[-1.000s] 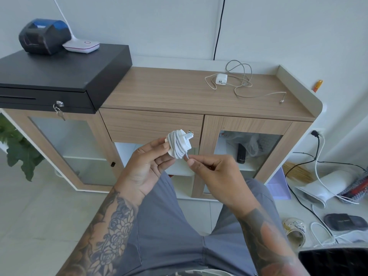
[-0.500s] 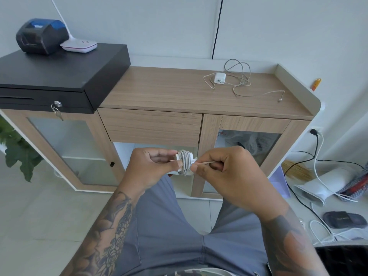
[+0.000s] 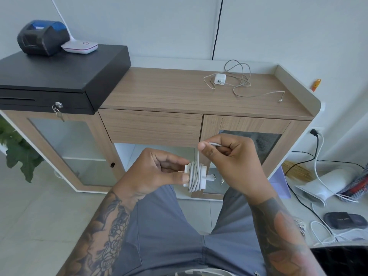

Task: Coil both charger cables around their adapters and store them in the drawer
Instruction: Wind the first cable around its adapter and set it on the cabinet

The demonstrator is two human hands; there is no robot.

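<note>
- left hand [image 3: 157, 172]: bare, no ring or watch showing.
- left forearm [image 3: 103, 232]: bare, no sleeve, covered in dark linework tattoos of roses and leaves running up towards the wrist.
- right hand [image 3: 233, 162]: bare, nothing worn on the fingers.
- right forearm [image 3: 278, 236]: bare, dense tattoo of dark shading with reddish-orange patches.
- trousers [image 3: 173, 236]: plain grey-blue cloth over both thighs, with a seam down the middle.

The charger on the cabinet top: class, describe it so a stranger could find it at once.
Start at the wooden cabinet against the wall. Towards the right of its top lies a small white adapter amid its loose grey cable. Unlike the charger in the person's hands, its cable sprawls uncoiled.
</note>
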